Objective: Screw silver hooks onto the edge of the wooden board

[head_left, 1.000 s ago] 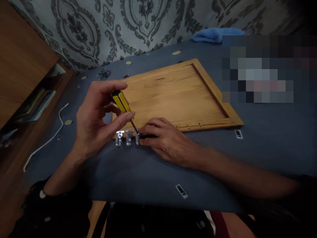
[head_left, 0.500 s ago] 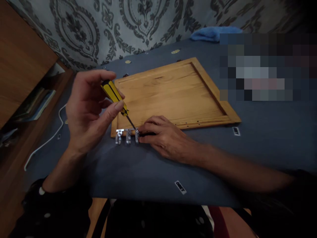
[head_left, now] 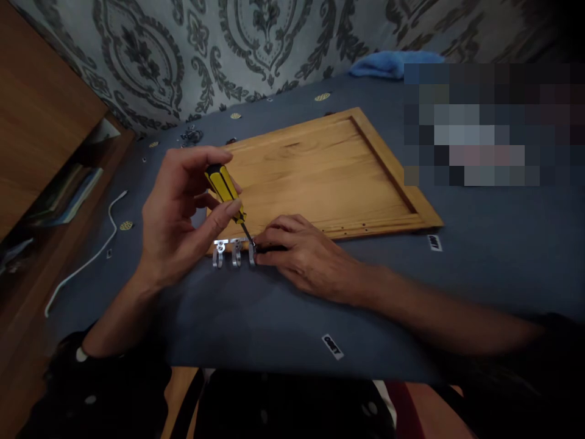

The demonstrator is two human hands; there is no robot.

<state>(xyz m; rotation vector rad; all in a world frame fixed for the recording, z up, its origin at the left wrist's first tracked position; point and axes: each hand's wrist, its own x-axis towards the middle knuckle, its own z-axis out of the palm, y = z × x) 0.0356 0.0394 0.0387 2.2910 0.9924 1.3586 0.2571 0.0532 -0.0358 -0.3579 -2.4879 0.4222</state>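
Between the thumb and fingers of my left hand [head_left: 183,213] is a yellow and black screwdriver [head_left: 225,190], tilted with its tip down to the right. That tip meets the rightmost part of a silver metal hook rack [head_left: 220,247], whose several hooks point toward me. The rack lies along the near left edge of a framed wooden board [head_left: 301,171]. My right hand [head_left: 311,259] rests at that edge, its fingertips pressed against the rack's right side. What those fingertips grip is hidden.
A blue cloth [head_left: 393,63] lies at the back by the patterned wall. Small dark pieces [head_left: 191,135] sit beyond the board's far left corner. At the left, a white cable [head_left: 85,265] runs near a wooden shelf [head_left: 59,195] with books. A blurred-out patch covers the right rear.
My left hand and the screwdriver have shifted right and slightly down, and the screwdriver stands a little differently over the hook. My right hand has stayed in place.
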